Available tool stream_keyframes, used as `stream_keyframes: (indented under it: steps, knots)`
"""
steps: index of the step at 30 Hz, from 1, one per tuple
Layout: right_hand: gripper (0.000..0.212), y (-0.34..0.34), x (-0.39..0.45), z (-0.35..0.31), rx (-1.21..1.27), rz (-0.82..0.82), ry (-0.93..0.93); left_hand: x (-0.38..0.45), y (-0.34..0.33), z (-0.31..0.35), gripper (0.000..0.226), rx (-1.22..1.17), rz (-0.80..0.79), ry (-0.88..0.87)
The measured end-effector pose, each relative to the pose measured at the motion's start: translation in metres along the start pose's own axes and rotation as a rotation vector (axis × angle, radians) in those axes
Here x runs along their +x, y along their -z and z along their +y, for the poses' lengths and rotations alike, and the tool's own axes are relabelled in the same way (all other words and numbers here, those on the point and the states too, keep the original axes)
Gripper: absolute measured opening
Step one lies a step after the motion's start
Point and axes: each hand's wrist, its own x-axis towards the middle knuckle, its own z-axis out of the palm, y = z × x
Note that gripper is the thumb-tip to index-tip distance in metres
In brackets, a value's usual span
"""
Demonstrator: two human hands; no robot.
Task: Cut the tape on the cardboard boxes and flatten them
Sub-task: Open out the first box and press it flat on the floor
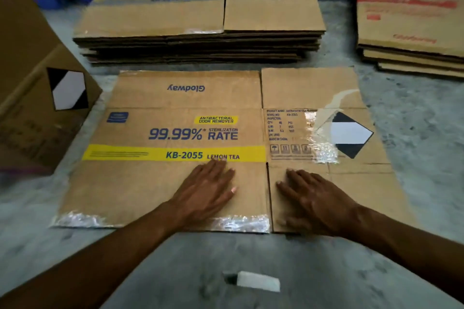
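Observation:
A flattened cardboard box (160,183) with a yellow band and blue "99.99% RATE" print lies on the grey floor before me. Shiny clear tape (241,224) runs along its near edge, and more crinkled tape sits by a black-and-white diamond label at its right. My left hand (206,190) rests palm down on the near flap, fingers spread, holding nothing. My right hand (313,198) lies flat on the neighbouring right flap, also with nothing in it. A small white cutter-like object (258,281) lies on the floor between my forearms, near me.
A tall stack of flattened boxes (200,42) sits just behind the flat box. A second stack (411,32) is at the far right. An unflattened brown box (37,98) stands at the left, touching the flat box's corner. Blue material lines the back.

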Motion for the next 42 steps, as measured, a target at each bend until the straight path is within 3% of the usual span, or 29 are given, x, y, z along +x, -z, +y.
stream_keyframes:
  steps: [4,7,10,16,20,23,25,27,30,32,37,40,42]
  knots:
    - [0.093,0.010,-0.009,-0.009,-0.137,-0.137,0.148,-0.047,-0.008,-0.016,0.108,0.038,-0.074,0.023]
    - [0.096,0.018,-0.004,-0.014,-0.053,-0.262,0.204,-0.073,-0.016,-0.018,0.103,0.020,-0.084,0.041]
    - [0.096,0.027,-0.003,-0.033,-0.131,-0.285,0.245,-0.087,-0.028,-0.027,0.087,0.035,-0.106,0.055]
    - [0.086,0.043,-0.009,-0.052,-0.249,-0.243,0.180,-0.089,-0.028,-0.031,0.092,0.088,-0.108,0.093]
    - [0.088,0.064,-0.015,-0.044,-0.288,-0.146,0.171,-0.087,-0.020,-0.029,0.111,0.273,0.048,0.053]
    - [0.079,0.067,-0.017,-0.047,-0.152,-0.036,0.169,-0.086,-0.021,-0.027,0.102,0.332,0.160,0.062]
    - [0.069,0.078,-0.017,-0.050,-0.158,-0.099,0.175,-0.083,-0.014,-0.028,0.090,0.350,0.213,0.083]
    - [0.048,0.090,-0.015,-0.043,-0.112,0.016,0.114,-0.079,0.012,-0.026,0.068,0.332,0.202,0.094]
    - [0.037,0.129,-0.007,-0.020,-0.059,0.106,0.013,-0.071,0.075,-0.030,0.043,0.231,0.231,0.105]
    - [0.039,0.163,-0.005,0.001,-0.102,0.190,-0.045,-0.064,0.126,-0.035,0.038,0.189,0.249,0.129]
    - [0.031,0.257,-0.010,0.056,-0.026,0.224,-0.190,-0.036,0.262,-0.032,0.028,0.179,0.160,0.094]
    - [0.033,0.317,-0.024,0.081,0.004,0.297,-0.285,-0.029,0.336,-0.022,0.023,-0.010,0.206,0.120]
    - [0.033,0.357,-0.035,0.095,0.034,0.363,-0.353,-0.028,0.381,-0.014,0.025,0.026,0.242,0.104]
